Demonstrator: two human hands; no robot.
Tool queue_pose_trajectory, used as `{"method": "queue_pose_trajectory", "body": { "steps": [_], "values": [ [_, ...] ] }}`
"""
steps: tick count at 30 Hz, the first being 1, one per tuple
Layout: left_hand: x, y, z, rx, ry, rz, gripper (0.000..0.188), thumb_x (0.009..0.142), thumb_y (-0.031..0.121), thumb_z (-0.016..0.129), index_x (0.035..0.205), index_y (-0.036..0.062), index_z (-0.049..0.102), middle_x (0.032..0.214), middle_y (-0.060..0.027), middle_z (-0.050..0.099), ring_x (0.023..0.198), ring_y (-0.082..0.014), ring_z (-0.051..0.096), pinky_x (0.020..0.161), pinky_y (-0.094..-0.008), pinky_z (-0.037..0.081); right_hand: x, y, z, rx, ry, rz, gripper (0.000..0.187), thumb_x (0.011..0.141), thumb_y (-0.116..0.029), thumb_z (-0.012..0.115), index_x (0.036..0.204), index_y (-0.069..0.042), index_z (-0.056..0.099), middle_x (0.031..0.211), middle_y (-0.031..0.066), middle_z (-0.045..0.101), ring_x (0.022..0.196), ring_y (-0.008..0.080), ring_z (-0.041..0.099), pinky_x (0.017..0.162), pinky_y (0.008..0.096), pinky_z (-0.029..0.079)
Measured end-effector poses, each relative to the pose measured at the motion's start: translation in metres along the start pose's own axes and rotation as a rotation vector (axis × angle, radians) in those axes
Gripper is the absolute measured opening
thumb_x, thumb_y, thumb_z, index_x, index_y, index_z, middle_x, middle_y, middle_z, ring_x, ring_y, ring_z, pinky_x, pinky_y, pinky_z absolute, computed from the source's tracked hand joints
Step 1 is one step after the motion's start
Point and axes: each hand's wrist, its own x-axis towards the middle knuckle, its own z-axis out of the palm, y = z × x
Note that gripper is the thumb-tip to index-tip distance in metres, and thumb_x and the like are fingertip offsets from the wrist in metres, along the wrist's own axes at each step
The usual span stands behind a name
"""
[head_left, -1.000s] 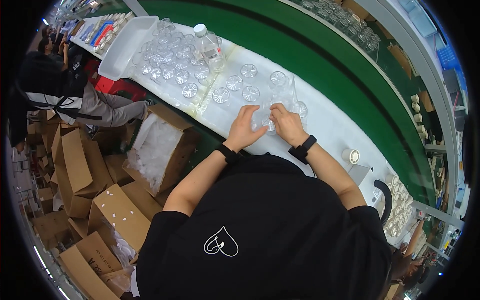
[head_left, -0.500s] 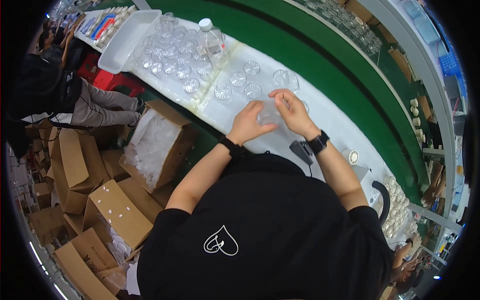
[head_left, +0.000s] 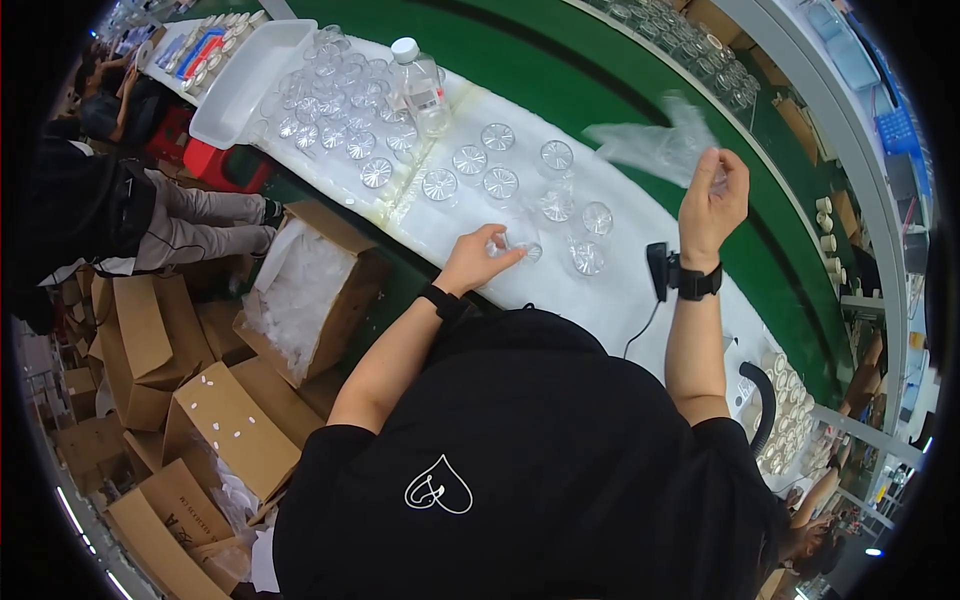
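Observation:
Over the near edge of the white table, my left hand (head_left: 480,259) is closed, thumb and fingers around a small clear cup (head_left: 527,251). Out to the right, raised above the table's far side, my right hand (head_left: 715,200) grips a thin clear plastic bag (head_left: 665,140), which streams leftward, blurred. Several clear cups with ribbed round bases (head_left: 501,183) stand spaced out ahead of my left hand. A small black device (head_left: 657,270) with a cord is at my right wrist, beside the black band.
To the left are a crowd of clear cups (head_left: 345,110), a white-capped bottle (head_left: 418,90) and a white tub (head_left: 250,85). Cardboard boxes (head_left: 240,425) fill the floor at left, one holding plastic bags (head_left: 300,285). A black hose (head_left: 765,405) curves at right. A person (head_left: 150,205) stands at left.
My hands, together around a cloudy bag before, are now apart. The right hand has swung right with the bag; the left keeps the bare cup. Cups behind the hands have come into sight.

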Motion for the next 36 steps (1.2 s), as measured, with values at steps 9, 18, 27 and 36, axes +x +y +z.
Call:
{"method": "queue_pose_trajectory", "body": {
  "steps": [9, 18, 27, 36],
  "values": [
    [0.011, 0.034, -0.015, 0.532, 0.033, -0.203, 0.041, 0.075, 0.037, 0.069, 0.097, 0.0023, 0.061, 0.082, -0.0187, 0.063, 0.074, -0.0298, 0.062, 0.067, -0.0365, 0.049, -0.059, 0.046, 0.051, -0.392, -0.811, -0.311, 0.025, 0.076, -0.032, 0.067, 0.088, -0.01, 0.065, 0.08, 0.0075, 0.062, 0.069, 0.0267, 0.062, 0.06, 0.0353, 0.049],
    [0.047, 0.062, 0.004, 0.313, 0.291, 0.389, 0.054, 0.071, 0.035, 0.071, 0.112, 0.0048, 0.052, 0.1, -0.0137, 0.062, 0.09, -0.0289, 0.062, 0.069, -0.0379, 0.05, -0.055, 0.021, 0.056, -0.031, -0.978, -0.068, 0.018, 0.08, -0.024, 0.064, 0.087, -0.008, 0.065, 0.08, 0.0093, 0.061, 0.07, 0.0237, 0.059, 0.063, 0.0315, 0.046],
    [0.076, 0.048, 0.026, 0.497, -0.063, 0.219, 0.052, 0.071, 0.031, 0.071, 0.112, 0.0052, 0.054, 0.103, -0.0151, 0.061, 0.09, -0.0325, 0.061, 0.074, -0.0399, 0.049, -0.012, 0.025, 0.011, 1.002, -0.318, 0.793, 0.01, 0.085, -0.017, 0.062, 0.085, -0.007, 0.059, 0.084, -0.004, 0.058, 0.075, 0.0079, 0.053, 0.069, 0.0223, 0.041],
    [0.071, 0.074, 0.037, 0.427, 0.028, 0.337, 0.047, 0.074, 0.026, 0.068, 0.113, 0.0054, 0.053, 0.107, -0.0142, 0.06, 0.091, -0.0322, 0.06, 0.075, -0.0398, 0.05, -0.023, 0.08, -0.029, -0.602, -0.618, -0.447, 0.017, 0.075, -0.019, 0.064, 0.074, -0.007, 0.052, 0.067, 0.0096, 0.057, 0.06, 0.0293, 0.057, 0.053, 0.0402, 0.045]
  ]
}}
